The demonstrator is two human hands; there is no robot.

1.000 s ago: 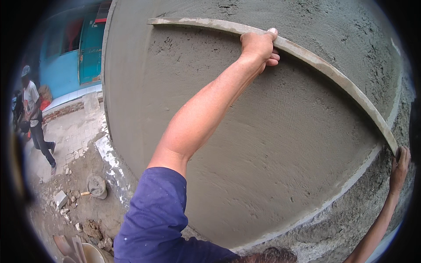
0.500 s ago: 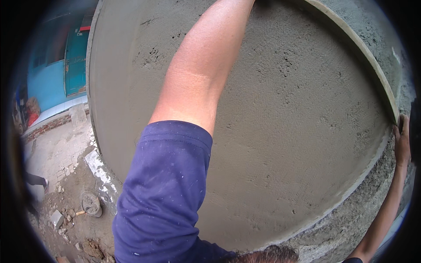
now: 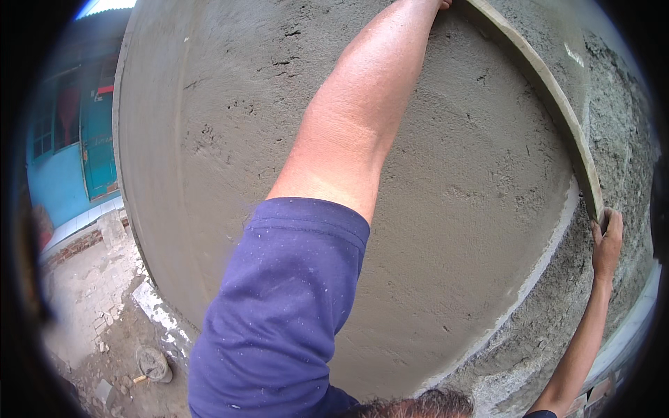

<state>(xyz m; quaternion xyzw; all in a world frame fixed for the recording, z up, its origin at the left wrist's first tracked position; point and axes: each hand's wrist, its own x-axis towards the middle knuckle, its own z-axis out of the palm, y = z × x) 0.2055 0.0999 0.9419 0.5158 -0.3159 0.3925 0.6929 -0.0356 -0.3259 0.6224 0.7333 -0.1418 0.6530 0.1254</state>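
Observation:
A long, narrow straightedge board (image 3: 540, 76) lies against a wall of wet grey plaster (image 3: 446, 230), bowed by the lens. My right hand (image 3: 608, 240) is closed round its lower right end, thumb on the near side. My left arm, in a blue sleeve spattered with pale specks, reaches up across the plaster. Only a little of my left hand (image 3: 444, 4) shows at the top edge, its fingers curled at the board's upper end; the rest is cut off. The smooth plaster is pitted in places and ends in a pale ridge near my right hand.
Rough grey wall (image 3: 529, 362) lies beyond the ridge at the right. At the lower left a bucket (image 3: 153, 364) of grey mix stands on dirt and rubble, a wooden handle beside it. A blue building with a teal door (image 3: 97, 146) stands farther left.
The view has shifted, with the bucket lower in it. The board and my right hand sit farther left and lower in the picture; a bit of my left hand now shows at the top.

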